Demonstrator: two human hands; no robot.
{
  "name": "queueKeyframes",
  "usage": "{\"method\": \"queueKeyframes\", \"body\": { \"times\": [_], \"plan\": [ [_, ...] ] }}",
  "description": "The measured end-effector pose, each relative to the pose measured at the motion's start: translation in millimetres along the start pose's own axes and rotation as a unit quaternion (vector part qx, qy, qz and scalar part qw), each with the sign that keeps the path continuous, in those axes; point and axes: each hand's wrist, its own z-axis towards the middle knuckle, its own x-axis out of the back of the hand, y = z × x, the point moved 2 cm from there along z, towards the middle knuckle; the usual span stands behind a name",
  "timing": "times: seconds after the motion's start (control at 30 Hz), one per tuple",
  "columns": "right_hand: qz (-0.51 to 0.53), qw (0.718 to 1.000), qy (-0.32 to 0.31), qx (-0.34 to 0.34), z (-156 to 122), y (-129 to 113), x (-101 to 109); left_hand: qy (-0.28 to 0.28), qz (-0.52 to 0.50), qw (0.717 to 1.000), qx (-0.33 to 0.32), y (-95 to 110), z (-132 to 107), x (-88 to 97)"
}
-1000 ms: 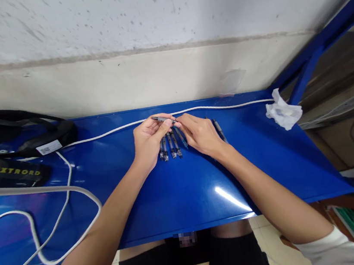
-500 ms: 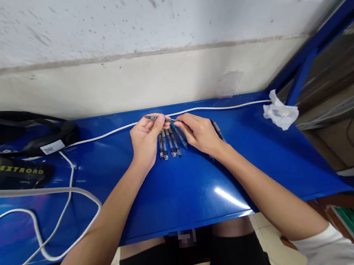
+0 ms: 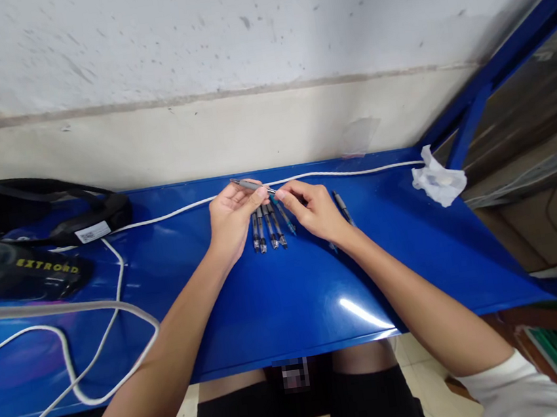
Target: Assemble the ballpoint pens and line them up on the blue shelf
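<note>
In the middle of the table, my left hand [image 3: 229, 220] pinches a grey-gripped pen [image 3: 249, 185] between thumb and fingers. My right hand [image 3: 316, 210] has its fingertips closed on the pen's right-hand end, where a thin, shiny part shows; whether that part is separate from the barrel I cannot tell. Below the held pen, several dark pens [image 3: 267, 229] lie side by side, with a teal pen [image 3: 283, 216] slanting next to them. Another dark pen [image 3: 341, 204] lies beyond my right wrist, partly covered by it.
The blue table [image 3: 291, 302] meets a spotted wall. On the left are a black strapped item [image 3: 89, 216], a dark container with yellow lettering [image 3: 47, 266] and a looping white cable [image 3: 67, 359]. Crumpled white tissue [image 3: 438, 177] lies at right beside a blue frame [image 3: 472, 121].
The held pen has tilted a little, and more of its grey barrel shows above my left fingers. Both hands keep their grip. The view has shifted slightly.
</note>
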Motion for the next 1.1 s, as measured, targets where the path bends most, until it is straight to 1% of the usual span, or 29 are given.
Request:
{"method": "queueKeyframes", "body": {
  "times": [0.13,0.2,0.27,0.47,0.57,0.63,0.7,0.77,0.87,0.97,1.03,1.1],
  "plan": [
    [-0.053,0.997,0.000,0.051,-4.0,2.0,-3.2,-0.017,-0.002,1.000,0.003,-0.6,-0.6,-1.5],
    [-0.068,0.996,0.002,0.056,-4.9,1.0,-3.8,-0.026,0.014,1.000,-0.007,-1.5,-1.4,-0.9],
    [-0.060,0.997,0.002,0.051,-4.3,-1.6,-3.8,-0.030,0.028,0.999,-0.022,-2.2,-2.1,0.2],
    [0.050,0.998,-0.020,-0.025,-0.3,-2.6,-4.9,-0.010,0.045,0.998,-0.053,-1.7,-3.8,1.7],
    [0.124,0.990,-0.035,-0.061,-0.9,2.6,-7.9,-0.008,0.048,0.997,-0.059,-0.8,-4.4,1.2],
    [0.180,0.979,-0.042,-0.087,-1.7,5.4,-10.9,-0.009,0.048,0.997,-0.061,-0.8,-4.5,1.1],
    [0.241,0.963,-0.044,-0.113,-1.7,5.5,-13.8,-0.011,0.044,0.997,-0.060,-1.1,-4.3,1.0],
    [0.308,0.941,-0.026,-0.138,-0.3,3.4,-15.1,-0.013,0.038,0.998,-0.056,-1.0,-3.8,0.7],
    [0.390,0.904,0.044,-0.172,4.6,1.1,-11.6,-0.006,0.038,0.998,-0.053,1.0,-2.9,0.6],
    [0.448,0.864,0.129,-0.192,10.8,4.7,-3.4,0.019,0.044,0.997,-0.055,4.3,-1.4,2.4],
    [0.492,0.829,0.178,-0.200,14.4,10.4,2.7,0.034,0.051,0.997,-0.056,5.7,0.2,5.0],
    [0.537,0.789,0.209,-0.211,17.2,16.7,8.2,0.044,0.062,0.996,-0.056,6.1,2.5,8.7]
  ]
}}
